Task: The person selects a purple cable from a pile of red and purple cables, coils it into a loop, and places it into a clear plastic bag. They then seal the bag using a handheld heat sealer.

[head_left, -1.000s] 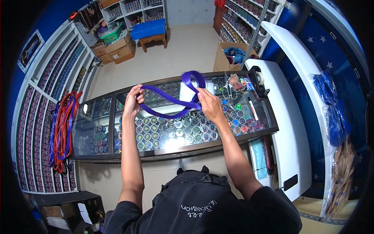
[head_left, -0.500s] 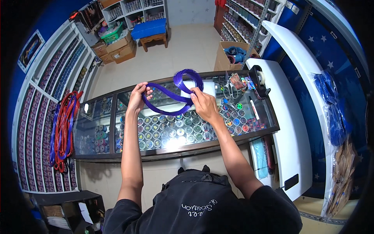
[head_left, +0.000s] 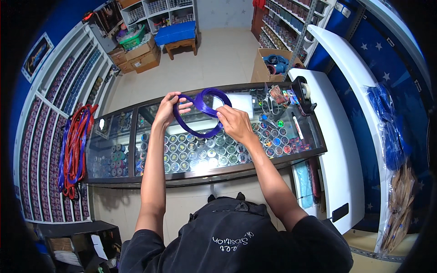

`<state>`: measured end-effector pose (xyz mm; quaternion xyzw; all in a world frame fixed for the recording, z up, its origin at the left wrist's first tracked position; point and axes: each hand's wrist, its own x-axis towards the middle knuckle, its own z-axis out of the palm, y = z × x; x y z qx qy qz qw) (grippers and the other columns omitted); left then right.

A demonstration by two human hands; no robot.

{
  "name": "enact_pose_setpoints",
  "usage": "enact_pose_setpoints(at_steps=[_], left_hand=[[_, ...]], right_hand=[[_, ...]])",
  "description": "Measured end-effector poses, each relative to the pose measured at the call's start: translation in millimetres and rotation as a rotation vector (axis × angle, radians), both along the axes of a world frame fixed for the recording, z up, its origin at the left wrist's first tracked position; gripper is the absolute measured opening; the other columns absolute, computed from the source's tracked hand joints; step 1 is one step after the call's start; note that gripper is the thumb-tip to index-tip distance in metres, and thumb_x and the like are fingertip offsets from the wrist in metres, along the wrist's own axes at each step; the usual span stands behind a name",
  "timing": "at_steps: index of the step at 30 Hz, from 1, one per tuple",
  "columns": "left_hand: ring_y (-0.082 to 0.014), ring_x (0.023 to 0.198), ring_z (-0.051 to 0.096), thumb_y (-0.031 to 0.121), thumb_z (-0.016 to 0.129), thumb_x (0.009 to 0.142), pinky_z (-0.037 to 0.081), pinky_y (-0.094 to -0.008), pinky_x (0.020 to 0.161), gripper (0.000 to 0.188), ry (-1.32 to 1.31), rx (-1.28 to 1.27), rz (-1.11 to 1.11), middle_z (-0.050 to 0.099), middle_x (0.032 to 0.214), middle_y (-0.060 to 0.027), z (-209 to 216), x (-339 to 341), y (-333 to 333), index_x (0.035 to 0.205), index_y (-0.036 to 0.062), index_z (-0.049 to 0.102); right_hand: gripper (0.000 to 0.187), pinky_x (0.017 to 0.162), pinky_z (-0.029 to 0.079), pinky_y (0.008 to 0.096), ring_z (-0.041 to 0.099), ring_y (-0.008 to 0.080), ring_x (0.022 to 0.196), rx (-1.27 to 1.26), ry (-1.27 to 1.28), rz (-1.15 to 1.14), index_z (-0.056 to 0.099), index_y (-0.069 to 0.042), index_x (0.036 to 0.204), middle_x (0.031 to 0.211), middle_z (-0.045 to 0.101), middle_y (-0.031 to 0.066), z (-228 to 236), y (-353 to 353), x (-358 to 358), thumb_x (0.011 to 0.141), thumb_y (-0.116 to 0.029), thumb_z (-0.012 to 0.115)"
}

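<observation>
A hank of glossy purple line point(head_left: 204, 108) is held up between my two hands, twisted into a figure of eight. My left hand point(head_left: 168, 108) grips its left loop between thumb and forefinger, the other fingers loosely spread. On the right, my right hand point(head_left: 236, 123) pinches the strands where the bands meet, with the smaller loop curling up beyond it. Both hands are above the glass display counter point(head_left: 157, 109), which has rows of round spools point(head_left: 200, 154) under its glass. A white block-like pack point(head_left: 241, 103) lies on the glass behind the right hand.
Scissors point(head_left: 270, 105), a black tape dispenser point(head_left: 302, 95) and a white marker point(head_left: 297, 127) are at the counter's right end. Red and purple hanks point(head_left: 75, 150) hang on the left shelving. Blue plastic bags point(head_left: 389, 123) hang at right; a phone point(head_left: 340, 212) lies lower right.
The upper loop of the purple hank has swung left and lower, and the twist has moved closer to my left hand. My right hand has shifted slightly down.
</observation>
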<state>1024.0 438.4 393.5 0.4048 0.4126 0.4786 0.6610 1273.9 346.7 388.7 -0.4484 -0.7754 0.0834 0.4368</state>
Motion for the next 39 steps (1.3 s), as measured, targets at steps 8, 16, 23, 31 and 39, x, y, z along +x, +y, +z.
enact_pose_setpoints(at_steps=[8, 16, 23, 31, 39], left_hand=[[-0.0291, 0.084, 0.066, 0.013, 0.038, 0.100, 0.060, -0.0403, 0.071, 0.025, 0.061, -0.044, -0.069, 0.057, 0.100, -0.0138, 1, 11, -2, 0.122, 0.0020, 0.043], [-0.0236, 0.076, 0.067, 0.019, 0.046, 0.098, 0.059, -0.0325, 0.066, 0.027, -0.042, -0.055, -0.080, 0.058, 0.096, -0.0118, -5, 16, 2, 0.121, 0.0039, 0.046], [-0.0178, 0.066, 0.061, 0.018, 0.065, 0.088, 0.055, -0.0292, 0.059, 0.039, -0.081, -0.081, -0.062, 0.057, 0.084, -0.0073, -12, 19, 4, 0.118, 0.0026, 0.045], [-0.0130, 0.061, 0.054, -0.004, 0.068, 0.079, 0.045, -0.0269, 0.052, 0.061, 0.094, -0.018, -0.123, 0.060, 0.083, -0.0128, -8, 16, 1, 0.129, -0.0024, 0.034], [-0.0067, 0.057, 0.039, -0.005, 0.057, 0.085, 0.040, -0.0224, 0.053, 0.029, 0.106, -0.098, -0.120, 0.063, 0.088, -0.0148, -10, 14, 3, 0.112, -0.0055, 0.045]], right_hand=[[0.014, 0.062, 0.047, 0.0397, 0.061, 0.0314, 0.071, 0.040, -0.024, 0.044, 0.062, -0.004, 0.093, 0.079, 0.060, 0.0107, 0, -1, -5, 0.089, -0.015, 0.054], [0.012, 0.063, 0.048, 0.0404, 0.061, 0.0303, 0.071, 0.023, -0.035, 0.072, 0.062, -0.003, 0.090, 0.078, 0.060, 0.0102, 2, -5, -11, 0.087, -0.014, 0.056], [0.013, 0.064, 0.049, 0.0404, 0.061, 0.0300, 0.072, 0.037, -0.041, 0.089, 0.063, -0.004, 0.089, 0.079, 0.061, 0.0095, -8, -2, -11, 0.087, -0.015, 0.057], [0.014, 0.070, 0.049, 0.0394, 0.063, 0.0288, 0.075, 0.008, -0.060, 0.100, 0.066, -0.006, 0.091, 0.082, 0.064, 0.0082, -14, -4, -12, 0.086, -0.017, 0.060], [0.019, 0.067, 0.051, 0.0397, 0.064, 0.0292, 0.073, -0.085, -0.035, 0.115, 0.068, -0.006, 0.098, 0.087, 0.064, 0.0083, -17, -8, -10, 0.087, -0.019, 0.060]])
